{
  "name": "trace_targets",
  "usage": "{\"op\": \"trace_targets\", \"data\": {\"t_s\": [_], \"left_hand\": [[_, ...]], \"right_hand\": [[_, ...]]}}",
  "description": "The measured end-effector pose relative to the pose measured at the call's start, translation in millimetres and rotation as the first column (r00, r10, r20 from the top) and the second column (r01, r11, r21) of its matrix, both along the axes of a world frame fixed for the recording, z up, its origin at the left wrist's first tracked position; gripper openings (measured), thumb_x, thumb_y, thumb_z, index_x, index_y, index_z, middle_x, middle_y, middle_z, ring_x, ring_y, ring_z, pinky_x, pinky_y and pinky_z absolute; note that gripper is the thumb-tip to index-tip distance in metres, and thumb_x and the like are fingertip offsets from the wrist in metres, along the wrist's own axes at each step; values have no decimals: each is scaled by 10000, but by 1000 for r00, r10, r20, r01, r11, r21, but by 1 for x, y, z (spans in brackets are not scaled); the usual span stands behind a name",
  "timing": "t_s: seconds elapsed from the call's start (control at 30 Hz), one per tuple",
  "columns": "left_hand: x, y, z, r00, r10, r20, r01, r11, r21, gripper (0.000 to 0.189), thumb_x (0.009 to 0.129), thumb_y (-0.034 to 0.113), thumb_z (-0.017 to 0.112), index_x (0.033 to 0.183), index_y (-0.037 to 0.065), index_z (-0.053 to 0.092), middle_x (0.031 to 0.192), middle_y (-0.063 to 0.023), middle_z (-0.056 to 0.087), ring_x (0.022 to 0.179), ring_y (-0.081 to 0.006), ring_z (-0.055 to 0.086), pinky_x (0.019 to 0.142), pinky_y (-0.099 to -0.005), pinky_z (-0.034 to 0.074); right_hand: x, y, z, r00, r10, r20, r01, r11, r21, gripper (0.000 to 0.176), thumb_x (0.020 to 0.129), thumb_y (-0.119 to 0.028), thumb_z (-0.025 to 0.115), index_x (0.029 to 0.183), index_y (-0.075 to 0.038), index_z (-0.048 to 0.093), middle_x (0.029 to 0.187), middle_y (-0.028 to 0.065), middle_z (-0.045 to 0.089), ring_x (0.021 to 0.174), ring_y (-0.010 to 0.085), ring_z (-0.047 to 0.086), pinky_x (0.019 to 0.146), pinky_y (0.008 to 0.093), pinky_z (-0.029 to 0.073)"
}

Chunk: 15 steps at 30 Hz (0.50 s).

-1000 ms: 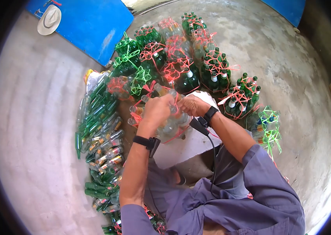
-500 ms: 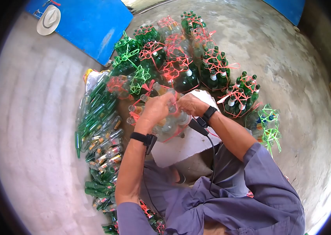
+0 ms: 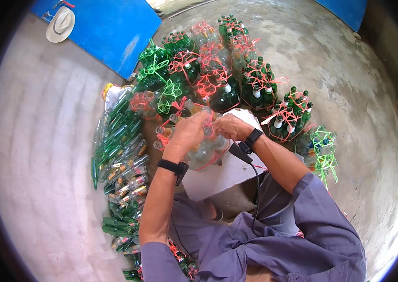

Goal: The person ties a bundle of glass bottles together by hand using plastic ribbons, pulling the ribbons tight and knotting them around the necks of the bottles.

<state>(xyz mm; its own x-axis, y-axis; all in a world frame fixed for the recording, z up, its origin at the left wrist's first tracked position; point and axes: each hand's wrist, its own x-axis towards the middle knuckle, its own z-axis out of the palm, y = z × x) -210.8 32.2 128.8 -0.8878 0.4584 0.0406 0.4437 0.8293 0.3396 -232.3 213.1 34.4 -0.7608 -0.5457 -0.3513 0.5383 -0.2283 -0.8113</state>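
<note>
Clear glass bottles (image 3: pixel 203 151) stand bunched on a white board (image 3: pixel 222 175) before me, with red strapping (image 3: pixel 163 139) around their necks. My left hand (image 3: pixel 192 129) is over the bunch, its fingers closed at the bottle necks on the red strap. Close to its right, my right hand (image 3: pixel 232 126) pinches the red strap too. The fingertips are partly hidden among the necks. A black handheld tool with a cable (image 3: pixel 240 152) lies below my right wrist.
Strapped bundles of green bottles (image 3: pixel 260 84) stand beyond the board. Loose bottles (image 3: pixel 119 136) lie piled at the left. A green-strapped bundle (image 3: pixel 323 150) is at the right. A blue panel (image 3: pixel 114 33) and a hat (image 3: pixel 60 24) are at the upper left.
My right hand has shifted very slightly, its fingers a little differently bent. My left hand stays at the same bottle necks.
</note>
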Motion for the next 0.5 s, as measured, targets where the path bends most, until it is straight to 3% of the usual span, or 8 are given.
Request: {"op": "trace_targets", "data": {"t_s": [0.13, 0.2, 0.23, 0.3, 0.43, 0.5], "left_hand": [[4, 4, 9, 1000, -1, -29, 0, 998, -61, 241, 852, 17, 551, 1061, 128, 590, 970, -129, 696, 947, -382, 664, 757, -484, 519], [5, 3, 8, 1000, 7, -29, -9, 998, -60, 234, 849, 31, 557, 1058, 129, 593, 954, -130, 698, 939, -385, 664, 752, -490, 517], [4, 3, 8, 999, 16, -29, -18, 998, -58, 227, 847, 46, 562, 1055, 131, 595, 939, -131, 699, 931, -389, 664, 748, -496, 515], [4, 1, 9, 999, 49, -23, -51, 995, -91, 221, 837, 69, 574, 1048, 128, 600, 917, -131, 700, 909, -385, 669, 740, -490, 515], [8, -10, 18, 992, 125, -8, -125, 989, -77, 200, 811, 120, 593, 1009, 110, 622, 860, -120, 702, 834, -358, 681, 719, -456, 523], [13, -17, 31, 987, 163, 11, -163, 985, -51, 194, 803, 112, 597, 994, 96, 626, 856, -117, 701, 816, -338, 684, 720, -439, 525]], "right_hand": [[0, 8, -3, 988, 12, -155, -9, 1000, 16, 272, 841, -176, 683, 618, -114, 540, 589, -59, 434, 478, 31, 361, 425, 253, 217], [-4, 11, -7, 793, 127, -597, -47, 988, 147, 245, 825, -178, 697, 645, -76, 566, 597, -46, 477, 473, 42, 408, 417, 245, 249], [-4, 12, -5, 792, 127, -597, -47, 988, 147, 245, 825, -178, 697, 645, -76, 566, 597, -46, 477, 473, 42, 408, 417, 245, 249], [-1, 16, 3, 937, 29, -348, -16, 999, 40, 215, 831, -180, 699, 697, -34, 616, 603, -34, 495, 488, 49, 441, 417, 247, 289], [5, 19, 27, 930, 71, -359, 14, 974, 228, 222, 840, -206, 696, 739, -10, 670, 609, -21, 511, 501, 62, 449, 432, 259, 323], [6, 19, 28, 861, 127, -492, 41, 948, 316, 216, 853, -174, 635, 878, 33, 690, 648, 32, 538, 529, 88, 440, 480, 276, 398]]}}
